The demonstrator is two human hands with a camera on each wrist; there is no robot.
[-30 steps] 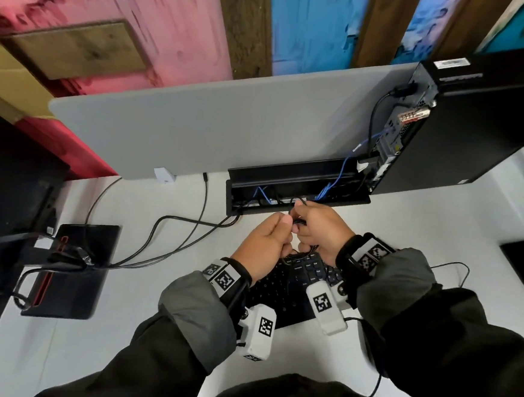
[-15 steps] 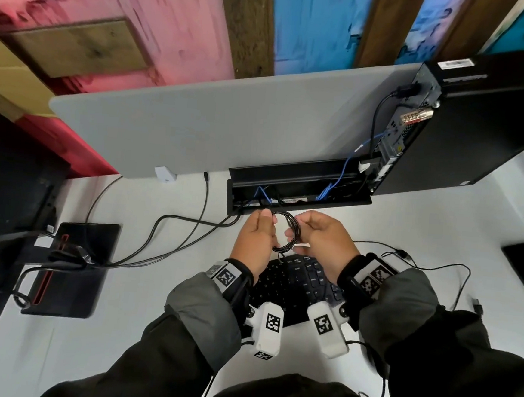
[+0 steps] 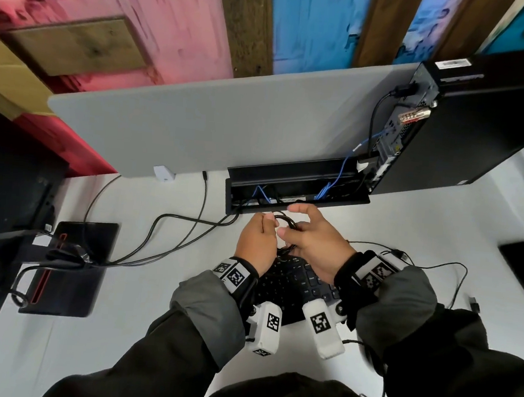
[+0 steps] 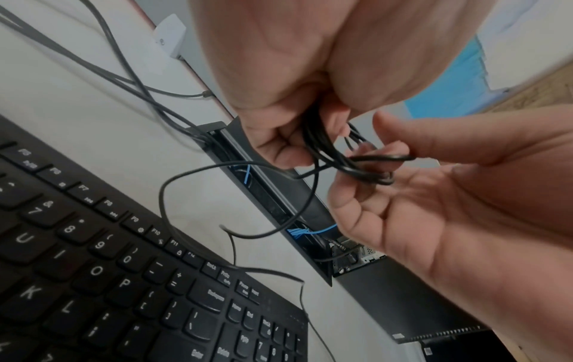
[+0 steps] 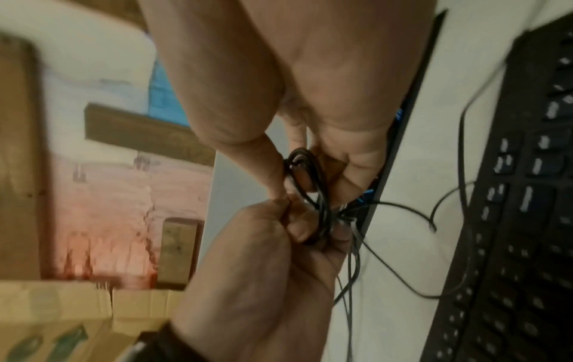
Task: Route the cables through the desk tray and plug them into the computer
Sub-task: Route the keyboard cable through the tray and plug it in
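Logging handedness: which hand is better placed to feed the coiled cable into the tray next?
Probably right: the right hand is nearer the desk tray, fingers partly free, while the left hand grips the coiled cable.

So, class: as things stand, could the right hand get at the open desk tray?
Probably yes: the right hand is just in front of the desk tray, nothing between, though its fingers are busy with the coiled cable.

Grey divider panel [image 3: 216, 122] behind white desk [image 3: 141, 283]
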